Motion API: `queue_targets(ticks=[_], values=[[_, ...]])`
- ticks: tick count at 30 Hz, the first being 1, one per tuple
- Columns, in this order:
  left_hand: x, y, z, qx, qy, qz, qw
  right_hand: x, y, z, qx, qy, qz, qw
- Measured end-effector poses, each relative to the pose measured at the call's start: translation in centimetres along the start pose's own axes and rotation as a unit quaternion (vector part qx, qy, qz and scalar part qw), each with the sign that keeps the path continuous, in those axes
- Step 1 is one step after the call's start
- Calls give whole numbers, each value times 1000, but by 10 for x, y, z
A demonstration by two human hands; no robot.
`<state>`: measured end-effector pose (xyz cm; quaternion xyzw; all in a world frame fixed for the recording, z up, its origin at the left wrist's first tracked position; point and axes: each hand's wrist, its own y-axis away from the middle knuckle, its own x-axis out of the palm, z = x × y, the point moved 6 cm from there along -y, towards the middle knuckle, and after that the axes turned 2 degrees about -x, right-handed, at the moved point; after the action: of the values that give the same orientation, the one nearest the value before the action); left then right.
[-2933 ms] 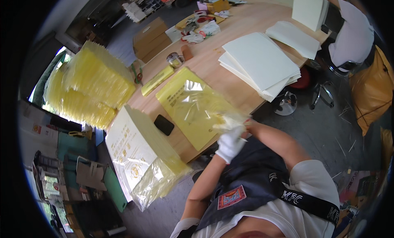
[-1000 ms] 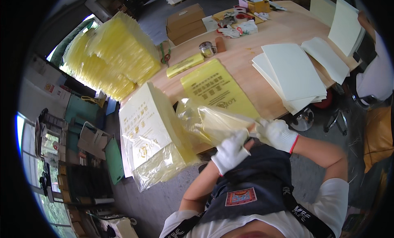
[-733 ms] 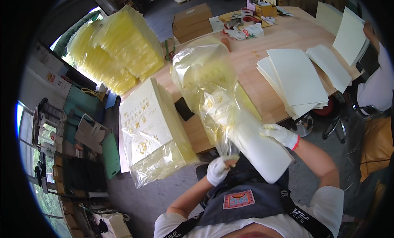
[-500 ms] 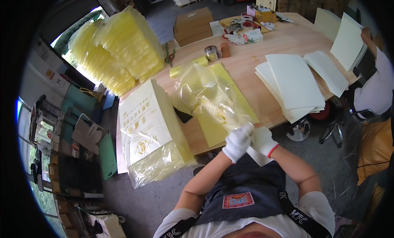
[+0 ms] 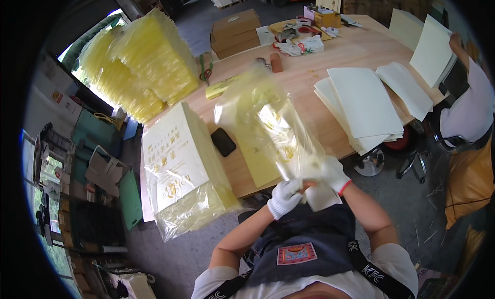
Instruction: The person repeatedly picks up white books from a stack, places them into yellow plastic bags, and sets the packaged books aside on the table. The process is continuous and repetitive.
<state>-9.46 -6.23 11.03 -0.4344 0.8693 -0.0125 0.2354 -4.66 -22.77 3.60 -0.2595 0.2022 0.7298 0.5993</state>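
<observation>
A clear plastic bag with gold printing (image 5: 278, 118) stretches from my hands up over the table, its far end raised and spread. In a white knit glove, my left hand (image 5: 286, 197) is closed on the bag's near edge. My right hand (image 5: 331, 174), gloved in white with a red cuff, is closed round the bag's near right part, its fingers partly hidden by plastic. Below it a white sheet-like piece (image 5: 322, 198) sticks out toward my apron; what holds it is unclear. Under the bag lies a flat yellow sheet (image 5: 256, 162).
At the left stand a stack of bagged printed white packs (image 5: 172, 160) and a tall yellow plastic-wrapped stack (image 5: 149, 56). A black phone (image 5: 223, 142), scissors (image 5: 205, 74) and cardboard boxes (image 5: 235, 33) lie about. White boards (image 5: 363, 103) are at right, near a seated person (image 5: 466, 103).
My left hand has moved left and nearer to me, apart from the right. The bag has lifted and stretched longer, uncovering the phone and partly covering the metal cup.
</observation>
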Motion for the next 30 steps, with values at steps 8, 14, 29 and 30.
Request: queue_targets(ticks=[8, 14, 29, 30], values=[[25, -35, 3, 16, -61, 9, 998, 28, 37, 55, -86, 75, -19, 993], [3, 15, 76, -94, -149, -28, 984, 23, 74, 56, -111, 267, -73, 955], [-105, 104, 112, -226, -204, -355, 884, 18, 14, 4, -37, 414, -4, 909], [-98, 110, 96, -214, -250, -327, 886, 22, 31, -5, -33, 403, 14, 914]])
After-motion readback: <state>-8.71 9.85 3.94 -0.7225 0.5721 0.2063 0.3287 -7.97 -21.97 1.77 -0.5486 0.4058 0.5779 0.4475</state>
